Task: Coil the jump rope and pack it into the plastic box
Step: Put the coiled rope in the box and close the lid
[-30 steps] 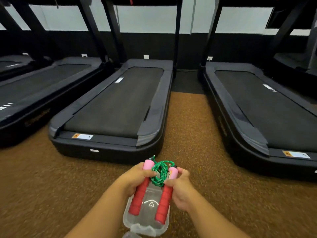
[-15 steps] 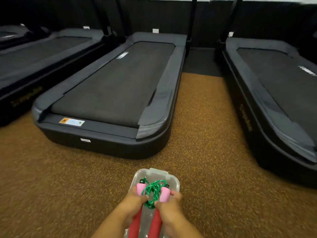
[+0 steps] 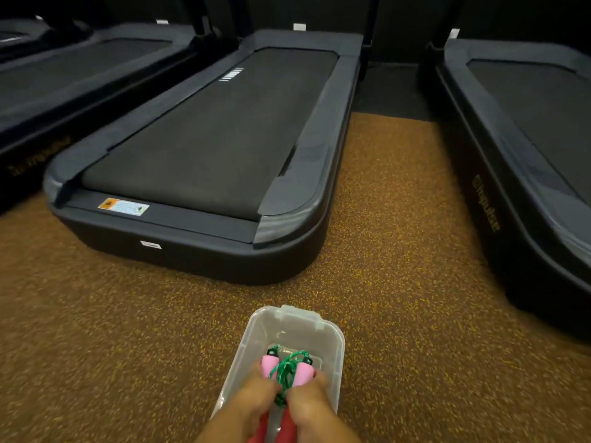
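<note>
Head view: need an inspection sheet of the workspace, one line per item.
Surface: speckled brown floor, box stands on it.
Job's things: clear plastic box, open, no lid seen; jump rope, green cord bundled around pink-topped red handles, being lowered into the box.
Clutter: nothing seen.
Hands: left hand and right hand each grip a handle.
Cables: nothing seen apart from the rope's cord.
Surroundings: treadmill straight ahead, more treadmills on both sides, dark wall behind.

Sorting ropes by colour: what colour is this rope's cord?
Green, flecked lighter; the head view shows the cord between pink-ended handles.
</note>
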Action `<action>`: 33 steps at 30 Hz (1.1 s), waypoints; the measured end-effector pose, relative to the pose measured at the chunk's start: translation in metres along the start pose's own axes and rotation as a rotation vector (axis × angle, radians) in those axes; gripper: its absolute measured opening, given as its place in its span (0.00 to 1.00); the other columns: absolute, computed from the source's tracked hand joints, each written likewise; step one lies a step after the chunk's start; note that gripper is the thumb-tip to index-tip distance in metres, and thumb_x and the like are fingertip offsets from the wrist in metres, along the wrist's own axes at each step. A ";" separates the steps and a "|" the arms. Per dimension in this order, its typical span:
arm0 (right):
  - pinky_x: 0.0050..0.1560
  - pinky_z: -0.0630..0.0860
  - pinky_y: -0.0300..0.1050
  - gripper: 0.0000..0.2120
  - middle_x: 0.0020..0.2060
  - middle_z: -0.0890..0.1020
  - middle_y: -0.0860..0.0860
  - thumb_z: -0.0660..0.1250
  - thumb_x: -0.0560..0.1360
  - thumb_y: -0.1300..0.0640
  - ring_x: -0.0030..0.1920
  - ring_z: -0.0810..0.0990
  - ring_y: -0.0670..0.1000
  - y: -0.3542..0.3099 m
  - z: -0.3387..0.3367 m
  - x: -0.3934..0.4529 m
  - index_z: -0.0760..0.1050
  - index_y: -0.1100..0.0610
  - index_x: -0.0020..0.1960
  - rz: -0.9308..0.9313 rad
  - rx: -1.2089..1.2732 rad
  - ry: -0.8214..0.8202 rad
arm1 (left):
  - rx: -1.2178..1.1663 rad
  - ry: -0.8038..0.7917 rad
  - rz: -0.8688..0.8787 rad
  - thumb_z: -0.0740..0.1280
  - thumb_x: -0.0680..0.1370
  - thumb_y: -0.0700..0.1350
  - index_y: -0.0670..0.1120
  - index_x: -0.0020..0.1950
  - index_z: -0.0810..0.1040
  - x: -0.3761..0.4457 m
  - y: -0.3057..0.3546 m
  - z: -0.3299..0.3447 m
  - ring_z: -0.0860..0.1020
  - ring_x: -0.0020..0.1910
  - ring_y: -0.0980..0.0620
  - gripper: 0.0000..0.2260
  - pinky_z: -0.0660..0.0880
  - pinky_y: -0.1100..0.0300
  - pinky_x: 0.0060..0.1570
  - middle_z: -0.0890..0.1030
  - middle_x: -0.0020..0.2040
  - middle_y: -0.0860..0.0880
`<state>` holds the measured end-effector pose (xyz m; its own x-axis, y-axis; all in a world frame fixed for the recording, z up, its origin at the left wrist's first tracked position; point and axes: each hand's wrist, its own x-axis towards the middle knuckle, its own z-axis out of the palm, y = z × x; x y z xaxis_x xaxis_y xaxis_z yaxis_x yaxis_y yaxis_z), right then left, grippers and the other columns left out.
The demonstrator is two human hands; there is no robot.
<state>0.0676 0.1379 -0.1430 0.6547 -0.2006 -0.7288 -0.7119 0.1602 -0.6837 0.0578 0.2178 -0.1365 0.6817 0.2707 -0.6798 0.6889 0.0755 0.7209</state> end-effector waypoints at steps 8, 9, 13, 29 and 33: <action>0.44 0.83 0.59 0.34 0.66 0.74 0.56 0.57 0.75 0.63 0.54 0.80 0.59 0.027 -0.008 0.047 0.53 0.37 0.73 0.040 -0.277 -0.168 | 0.058 -0.048 -0.086 0.68 0.71 0.41 0.52 0.68 0.68 0.033 -0.032 -0.008 0.79 0.55 0.41 0.27 0.78 0.45 0.53 0.77 0.62 0.43; 0.43 0.83 0.56 0.36 0.68 0.72 0.57 0.54 0.75 0.66 0.55 0.79 0.59 0.006 -0.014 0.023 0.50 0.39 0.75 0.042 -0.344 -0.183 | 0.054 -0.065 -0.113 0.67 0.71 0.43 0.54 0.67 0.70 0.032 -0.035 -0.009 0.81 0.52 0.39 0.25 0.80 0.42 0.48 0.78 0.61 0.41; 0.55 0.78 0.47 0.34 0.68 0.71 0.58 0.54 0.77 0.66 0.58 0.76 0.56 -0.015 -0.025 -0.005 0.49 0.47 0.78 -0.110 -0.673 -0.248 | 0.298 -0.122 0.061 0.61 0.75 0.39 0.50 0.60 0.75 -0.001 -0.009 -0.016 0.79 0.48 0.46 0.15 0.79 0.56 0.45 0.79 0.60 0.40; 0.32 0.68 0.32 0.15 0.27 0.77 0.45 0.65 0.71 0.63 0.28 0.72 0.40 0.031 -0.149 -0.114 0.74 0.43 0.34 -0.416 -1.032 -0.463 | -0.185 0.321 -0.414 0.68 0.72 0.45 0.39 0.64 0.62 -0.123 -0.034 -0.049 0.76 0.50 0.36 0.25 0.80 0.49 0.37 0.70 0.55 0.38; 0.50 0.73 0.36 0.10 0.47 0.83 0.46 0.66 0.72 0.51 0.50 0.81 0.46 0.058 -0.165 -0.097 0.70 0.46 0.33 -0.160 -1.301 -0.432 | -0.285 0.160 -0.382 0.56 0.82 0.39 0.36 0.67 0.67 -0.140 -0.045 -0.039 0.77 0.36 0.44 0.15 0.76 0.54 0.30 0.72 0.41 0.42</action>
<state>-0.0791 0.0075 -0.1054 0.6071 0.2204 -0.7634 -0.1880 -0.8936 -0.4076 -0.0782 0.2140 -0.0683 0.3327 0.3145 -0.8890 0.7718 0.4510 0.4483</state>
